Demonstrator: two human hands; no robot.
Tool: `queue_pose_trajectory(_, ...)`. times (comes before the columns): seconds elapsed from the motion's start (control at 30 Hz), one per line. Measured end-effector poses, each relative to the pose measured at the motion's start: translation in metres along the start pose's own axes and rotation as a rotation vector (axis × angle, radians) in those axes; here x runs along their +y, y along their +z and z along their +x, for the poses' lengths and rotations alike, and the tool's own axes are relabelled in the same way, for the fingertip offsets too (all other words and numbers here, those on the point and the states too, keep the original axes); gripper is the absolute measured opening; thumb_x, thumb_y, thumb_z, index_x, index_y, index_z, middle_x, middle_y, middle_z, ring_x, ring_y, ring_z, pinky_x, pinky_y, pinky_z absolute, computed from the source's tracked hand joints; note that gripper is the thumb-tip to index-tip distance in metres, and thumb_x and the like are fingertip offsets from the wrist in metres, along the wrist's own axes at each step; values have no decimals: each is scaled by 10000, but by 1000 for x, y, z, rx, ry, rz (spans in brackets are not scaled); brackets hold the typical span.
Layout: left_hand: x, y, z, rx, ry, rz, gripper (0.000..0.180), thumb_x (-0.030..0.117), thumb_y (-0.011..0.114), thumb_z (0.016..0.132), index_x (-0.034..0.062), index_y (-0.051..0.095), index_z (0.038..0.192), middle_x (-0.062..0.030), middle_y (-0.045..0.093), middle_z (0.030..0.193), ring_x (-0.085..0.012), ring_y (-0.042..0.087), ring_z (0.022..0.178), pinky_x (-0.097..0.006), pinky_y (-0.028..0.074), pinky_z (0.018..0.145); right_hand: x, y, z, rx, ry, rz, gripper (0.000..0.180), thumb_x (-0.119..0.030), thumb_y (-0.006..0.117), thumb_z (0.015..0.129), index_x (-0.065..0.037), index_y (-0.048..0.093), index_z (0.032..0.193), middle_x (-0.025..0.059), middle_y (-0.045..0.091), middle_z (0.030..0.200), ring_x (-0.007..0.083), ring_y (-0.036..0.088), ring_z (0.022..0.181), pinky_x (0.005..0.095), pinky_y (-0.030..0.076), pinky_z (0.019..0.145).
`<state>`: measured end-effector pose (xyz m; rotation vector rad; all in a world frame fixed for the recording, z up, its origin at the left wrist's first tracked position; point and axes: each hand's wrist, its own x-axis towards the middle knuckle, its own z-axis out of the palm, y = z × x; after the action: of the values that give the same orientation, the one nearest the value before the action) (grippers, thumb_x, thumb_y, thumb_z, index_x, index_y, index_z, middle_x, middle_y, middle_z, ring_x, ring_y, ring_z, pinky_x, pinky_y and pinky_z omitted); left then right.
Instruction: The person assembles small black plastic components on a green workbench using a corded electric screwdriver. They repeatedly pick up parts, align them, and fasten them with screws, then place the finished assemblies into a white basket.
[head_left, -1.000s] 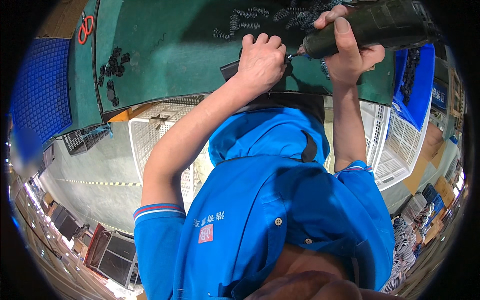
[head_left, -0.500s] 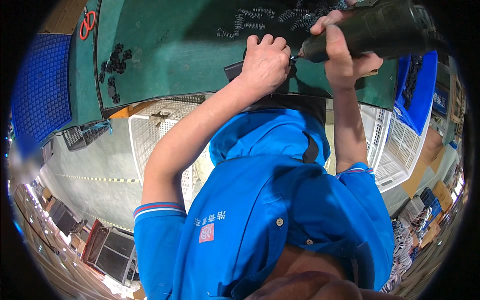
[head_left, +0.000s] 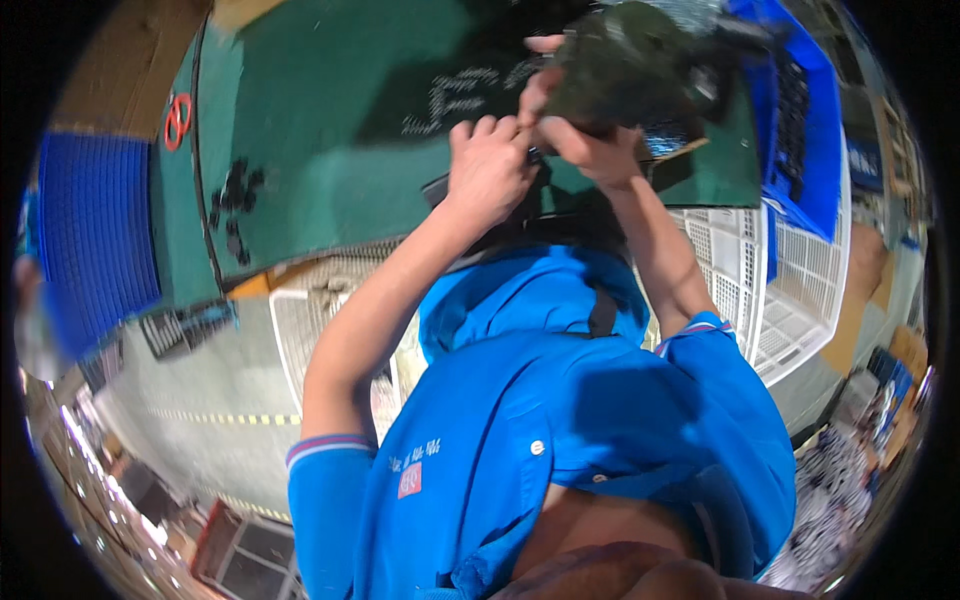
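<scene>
At the near edge of the green table (head_left: 330, 180), my left hand (head_left: 488, 172) is closed around a small dark part (head_left: 437, 188), whose end sticks out on the left. My right hand (head_left: 590, 150) grips a dark green power screwdriver (head_left: 630, 65), blurred by motion. The tool's nose points down to the left, close to the fingers of my left hand. Its tip is hidden among the fingers, so contact with the part cannot be made out. Thin coil springs (head_left: 455, 95) lie on the table just beyond my left hand.
Small black pieces (head_left: 235, 205) lie in a cluster on the left of the table, with red-handled scissors (head_left: 177, 122) farther left. A blue ribbed mat (head_left: 100, 220) is at the far left. On the right are a blue bin (head_left: 815, 190) of dark parts and white crates (head_left: 800, 300).
The whole view has shifted. My right hand has brought the screwdriver closer to my left hand, and its body is tipped more upright. My left hand still holds the dark part.
</scene>
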<state>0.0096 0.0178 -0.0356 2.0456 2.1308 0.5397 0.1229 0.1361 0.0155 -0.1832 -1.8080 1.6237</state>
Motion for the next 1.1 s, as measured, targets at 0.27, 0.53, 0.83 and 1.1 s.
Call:
queue_pose_trajectory(0.27,2,-4,7,-27,-10,-25,336,238,795,683,82,672,955,-76,587,949,-274,560,948,-427,390,818,-90,-68,-34,775,33,-193,324,-117,742,778,29,632,1045,91,687,779,141,658,656,289,510,628)
queue_pose_trajectory(0.53,-9,-91,-59,-77,-125,26,322,185,762,700,60,651,975,-117,579,912,-326,566,913,-444,444,794,-24,-207,-117,562,800,-1459,513,-329,721,774,-91,634,1221,195,663,1125,365,632,1039,461,489,882)
queue_pose_trajectory(0.83,-69,-152,-274,-1001,-855,403,250,301,718,789,73,729,893,-154,712,907,-350,694,853,-464,513,760,-22,-111,-42,-38,634,-1431,204,-116,613,797,-58,708,968,183,664,1039,374,662,888,454,535,758)
queue_pose_trajectory(1.1,-111,-91,-18,97,-482,-437,370,291,672,908,-24,648,1101,-62,659,805,-96,595,745,-282,494,652,1,-115,-54,13,490,-1358,89,-40,582,745,0,626,812,221,659,876,406,658,793,501,525,695)
